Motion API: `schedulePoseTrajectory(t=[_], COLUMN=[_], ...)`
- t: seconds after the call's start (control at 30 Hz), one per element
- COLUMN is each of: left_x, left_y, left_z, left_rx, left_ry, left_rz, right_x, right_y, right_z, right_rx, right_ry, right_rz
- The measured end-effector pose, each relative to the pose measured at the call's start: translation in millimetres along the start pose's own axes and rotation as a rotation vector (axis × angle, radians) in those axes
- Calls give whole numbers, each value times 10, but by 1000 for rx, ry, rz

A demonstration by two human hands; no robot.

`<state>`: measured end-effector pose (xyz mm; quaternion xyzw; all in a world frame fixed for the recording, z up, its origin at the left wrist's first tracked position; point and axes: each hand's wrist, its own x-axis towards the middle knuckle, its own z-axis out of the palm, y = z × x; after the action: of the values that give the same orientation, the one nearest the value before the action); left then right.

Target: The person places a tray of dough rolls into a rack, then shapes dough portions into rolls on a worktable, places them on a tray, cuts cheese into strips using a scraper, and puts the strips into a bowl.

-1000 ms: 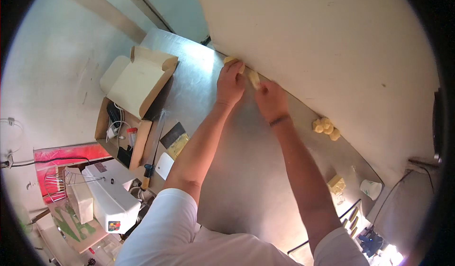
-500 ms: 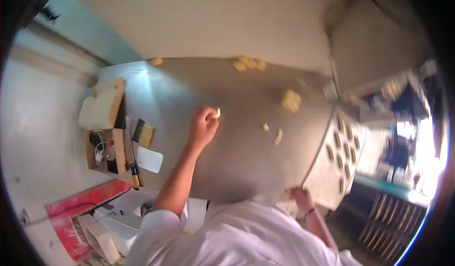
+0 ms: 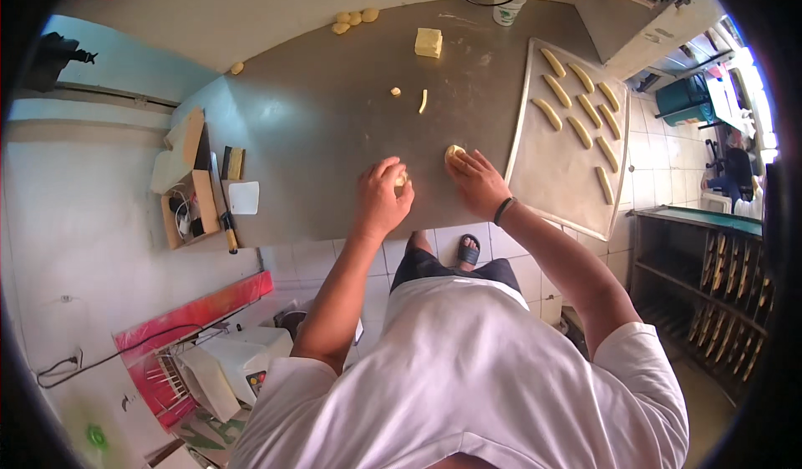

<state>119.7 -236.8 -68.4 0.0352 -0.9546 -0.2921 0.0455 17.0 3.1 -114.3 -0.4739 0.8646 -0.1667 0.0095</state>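
Note:
My left hand [image 3: 383,193] has its fingers curled round a piece of dough [image 3: 400,179] above the middle of the steel table [image 3: 309,160]. My right hand [image 3: 476,182] lies on another dough piece [image 3: 454,152], fingers stretched out and pressing over it. Farther up the table are a small pale piece [image 3: 395,91], a thin pale strip [image 3: 423,101] and a pale yellow block [image 3: 428,41]. Right of my hands, several long dough pieces [image 3: 584,131] lie on a metal tray [image 3: 560,193].
Several dough balls [image 3: 355,17] and a white bucket [image 3: 510,10] stand along the back edge. Left are a cardboard box [image 3: 200,202], a knife [image 3: 230,231] and white scraper [image 3: 244,197]. A shelved rack [image 3: 685,252] stands right; a seated person [image 3: 733,177] is beyond.
Both hands have come from different spots to the near middle of the table, each now at dough. The view has turned and now takes in more floor and my body.

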Motion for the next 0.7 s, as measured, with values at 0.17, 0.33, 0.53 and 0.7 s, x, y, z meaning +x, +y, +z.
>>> schedulePoseTrajectory(t=[0.17, 0.33, 0.53, 0.7], left_x=[-210, -132, -229, -702], left_y=[-98, 8, 120, 122], left_z=[368, 181, 201, 331], left_rx=[337, -87, 284, 285], left_ry=[-77, -218, -272, -150], left_rz=[-8, -227, -198, -82], right_x=[55, 170, 172, -232], right_y=[-171, -22, -313, -470], right_z=[-36, -115, -351, -286], right_rx=[-126, 84, -98, -47], right_ry=[-41, -276, -418, -352], right_rz=[8, 150, 92, 160])
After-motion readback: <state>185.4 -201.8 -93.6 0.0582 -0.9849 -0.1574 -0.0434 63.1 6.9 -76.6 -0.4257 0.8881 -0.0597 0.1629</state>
